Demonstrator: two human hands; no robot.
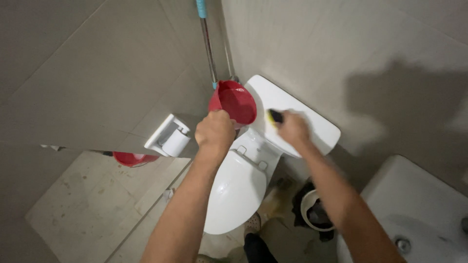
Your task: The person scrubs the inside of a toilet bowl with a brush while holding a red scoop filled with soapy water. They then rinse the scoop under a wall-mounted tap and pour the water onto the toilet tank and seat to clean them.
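Head cam: only view I've got, looking straight down into a tiled toilet corner. My left hand [214, 131] is clenched round the near edge of a red scoop [234, 102], held tilted over the gap btw the cistern lid [312, 124] and the closed seat lid [236, 192]. I can't see any water in it from here. My right hand [292, 129] is gripping a sponge [274, 116], yellow w/ a dark side, pressed flat on the white cistern lid near its left end. So the sponge sits on top of the tank, the scoop just beside it, nearly touching the tank's left corner.

Judgement on doing this well: keep the sponge flat, work in overlapping strokes from the wall side toward me, and tip the scoop slowly so runoff goes over the bowl side, not down the back. Keep the scoop rim off the porcelain.

Round about: a metal handle w/ blue grip [207, 44] leans in the corner behind the scoop. A toilet roll holder [170, 136] hangs on the left wall, near the left wrist, best kept dry imo. A red bucket [131, 158] shows under the partition. Right of the toilet, a small bin w/ black liner [314, 212] on the floor, and a white basin [414, 209] at bottom right.
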